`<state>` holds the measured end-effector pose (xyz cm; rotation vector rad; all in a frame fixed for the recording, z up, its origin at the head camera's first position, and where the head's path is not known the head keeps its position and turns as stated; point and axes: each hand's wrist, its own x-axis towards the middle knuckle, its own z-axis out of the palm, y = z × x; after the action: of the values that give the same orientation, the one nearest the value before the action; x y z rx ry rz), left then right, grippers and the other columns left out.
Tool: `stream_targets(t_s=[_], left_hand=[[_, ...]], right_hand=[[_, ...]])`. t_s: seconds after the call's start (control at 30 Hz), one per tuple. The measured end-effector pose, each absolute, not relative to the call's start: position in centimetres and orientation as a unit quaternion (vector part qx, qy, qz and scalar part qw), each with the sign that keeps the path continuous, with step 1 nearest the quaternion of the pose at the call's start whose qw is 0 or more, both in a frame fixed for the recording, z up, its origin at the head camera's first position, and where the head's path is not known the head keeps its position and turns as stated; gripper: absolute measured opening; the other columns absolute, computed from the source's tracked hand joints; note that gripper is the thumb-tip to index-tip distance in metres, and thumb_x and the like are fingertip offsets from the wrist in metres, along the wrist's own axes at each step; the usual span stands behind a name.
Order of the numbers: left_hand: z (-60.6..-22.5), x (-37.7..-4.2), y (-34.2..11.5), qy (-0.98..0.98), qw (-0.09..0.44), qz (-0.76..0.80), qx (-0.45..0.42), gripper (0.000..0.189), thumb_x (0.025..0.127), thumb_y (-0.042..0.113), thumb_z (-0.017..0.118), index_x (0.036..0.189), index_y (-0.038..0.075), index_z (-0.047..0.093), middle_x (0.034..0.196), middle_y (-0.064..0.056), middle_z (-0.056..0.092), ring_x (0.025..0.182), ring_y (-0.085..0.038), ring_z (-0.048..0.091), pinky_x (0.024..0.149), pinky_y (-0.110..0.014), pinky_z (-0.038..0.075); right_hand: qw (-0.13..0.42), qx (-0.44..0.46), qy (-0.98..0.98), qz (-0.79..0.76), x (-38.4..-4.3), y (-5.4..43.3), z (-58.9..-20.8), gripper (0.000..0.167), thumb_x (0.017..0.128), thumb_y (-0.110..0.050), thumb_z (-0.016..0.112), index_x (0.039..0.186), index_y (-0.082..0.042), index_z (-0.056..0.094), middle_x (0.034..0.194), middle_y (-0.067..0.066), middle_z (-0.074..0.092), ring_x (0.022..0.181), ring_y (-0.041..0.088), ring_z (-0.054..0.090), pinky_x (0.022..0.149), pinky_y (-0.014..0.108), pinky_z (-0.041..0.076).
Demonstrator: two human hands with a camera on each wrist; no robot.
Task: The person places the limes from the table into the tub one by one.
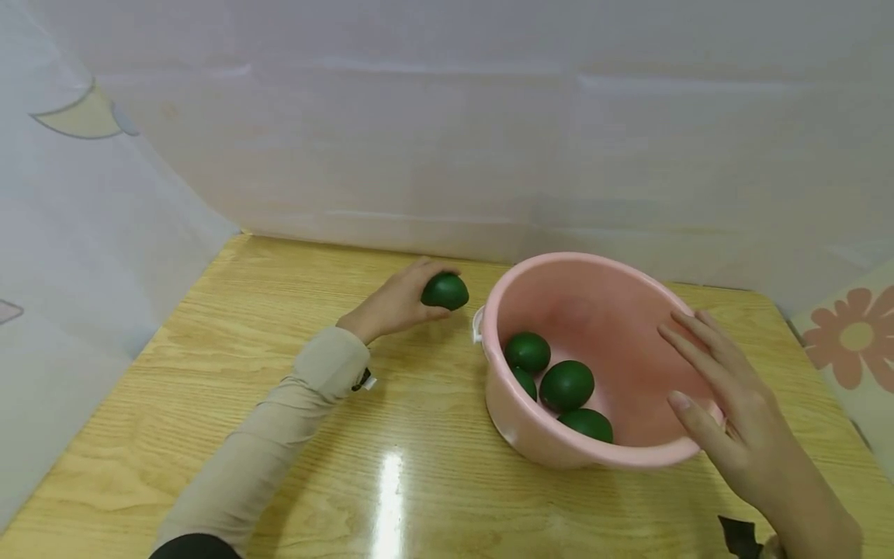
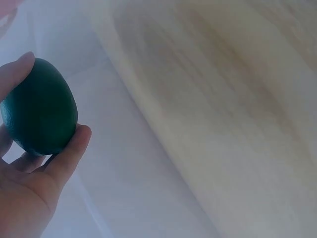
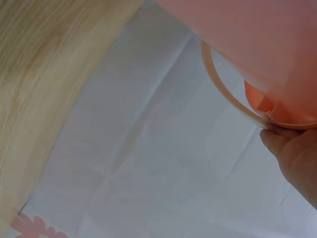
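Note:
My left hand point(image 1: 403, 301) holds a dark green, egg-shaped avocado point(image 1: 447, 291) between thumb and fingers, to the left of a pink bucket point(image 1: 538, 444). In the left wrist view the same avocado point(image 2: 42, 106) shows smooth, slightly pebbled skin, with fingertips on either side. Several more avocados point(image 1: 567, 385) lie in the bucket, toward its left side; the near wall partly hides some. My right hand point(image 1: 736, 411) is at the bucket's right rim, fingers spread and mostly straight over the opening. The right wrist view has this hand point(image 3: 299, 153) right at the rim, beside the handle's end.
The bucket stands on a wood-grain table point(image 1: 433, 497). Its pale handle point(image 3: 223, 89) hangs in a curve along the outside. Behind the table rises a whitish sheet point(image 1: 419, 155), with a printed flower point(image 1: 857, 336) at the right.

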<state>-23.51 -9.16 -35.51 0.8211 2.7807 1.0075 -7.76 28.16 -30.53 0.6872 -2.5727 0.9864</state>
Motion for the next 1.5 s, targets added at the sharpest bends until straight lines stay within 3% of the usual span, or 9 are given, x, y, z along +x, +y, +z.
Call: stream_targets(t_s=[0.93,1.5], left_hand=[[-30.4,-21.0,-8.7,0.884,-0.081,0.353,0.295,0.061,0.084,0.022,0.081,0.138,0.013,0.054,0.134,-0.010,0.056,0.117,-0.025,0.056,0.098,-0.042,0.051],[-28.0,-19.2,-7.5,0.856,-0.140,0.368,0.335,0.058,0.084,0.018,0.080,0.135,0.007,0.056,0.132,-0.010,0.056,0.116,-0.021,0.058,0.095,-0.031,0.054]], right_hand=[[0.156,0.243,-0.896,0.338,-8.1,27.9,-30.8,0.060,0.088,0.002,0.058,0.147,-0.007,0.048,0.160,0.004,0.035,0.155,0.015,0.013,0.118,0.017,0.009],[0.152,0.238,-0.898,0.337,-8.2,27.7,-31.0,0.061,0.089,0.001,0.058,0.148,-0.009,0.047,0.161,0.003,0.033,0.155,0.014,0.011,0.120,0.019,0.007]])
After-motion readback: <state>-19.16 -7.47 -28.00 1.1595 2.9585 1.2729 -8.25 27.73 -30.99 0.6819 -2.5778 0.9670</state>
